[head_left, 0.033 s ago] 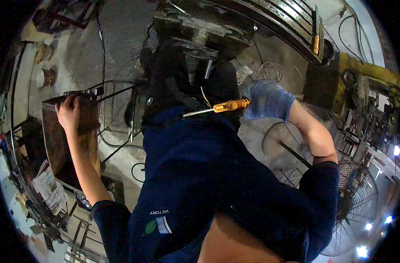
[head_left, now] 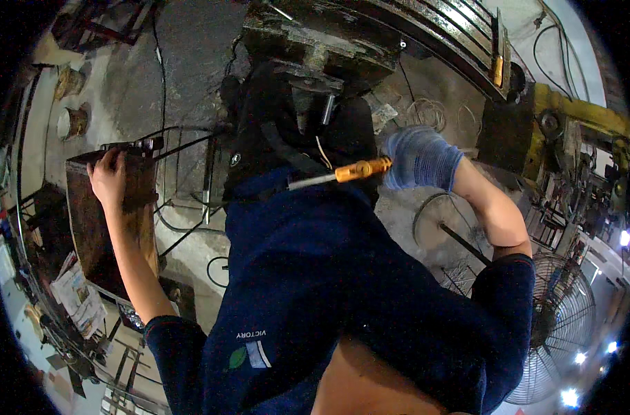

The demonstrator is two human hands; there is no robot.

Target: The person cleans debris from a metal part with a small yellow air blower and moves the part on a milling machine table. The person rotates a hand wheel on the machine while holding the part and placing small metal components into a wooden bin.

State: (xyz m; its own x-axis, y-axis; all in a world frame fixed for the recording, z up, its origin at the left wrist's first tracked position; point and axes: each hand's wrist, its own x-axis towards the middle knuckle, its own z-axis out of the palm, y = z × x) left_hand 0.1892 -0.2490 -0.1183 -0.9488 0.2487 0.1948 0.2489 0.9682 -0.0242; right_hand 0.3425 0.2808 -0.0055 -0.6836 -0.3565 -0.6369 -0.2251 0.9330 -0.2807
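Note:
My right hand (head_left: 422, 158), in a blue-grey knitted glove, is closed on the end of an orange-handled tool (head_left: 362, 170). The tool's slim metal shaft (head_left: 311, 182) points left across the front of my dark clothing and is slightly blurred. On the left, my bare left hand (head_left: 107, 181) has bent fingers at the top of a brown box-like stand (head_left: 87, 214). Its fingertips press around a dark metal part (head_left: 145, 145) lying there; the part's exact kind is too dim to tell.
A dark machine (head_left: 322, 48) stands directly ahead, with a slotted metal table (head_left: 453, 21) to its right. Yellow-green machinery (head_left: 577, 114) and a large caged fan (head_left: 563, 318) stand at right. Cables (head_left: 161, 83) cross the floor; a newspaper (head_left: 80, 301) hangs at left.
The orange-handled tool has rolled slightly in my right hand and shifted a little; the slot in its handle no longer shows. My left hand stays in place.

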